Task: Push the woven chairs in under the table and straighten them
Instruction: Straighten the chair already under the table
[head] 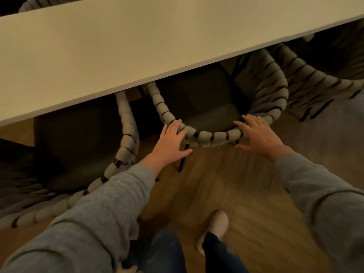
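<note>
Under the long white table (137,46), the middle woven chair (216,134) sits partly tucked in, between a left woven chair (126,138) and a right woven chair (307,79). The left hand (171,142) and right hand (258,134), fingers spread wide, press flat on its round back rim. A white shoe (216,225) stands below.

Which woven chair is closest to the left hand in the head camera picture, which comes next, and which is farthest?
1. Middle chair: the left hand rests on its rim.
2. Left chair: just beside the hand, on its left.
3. Right chair: farthest, away on the right side.
</note>
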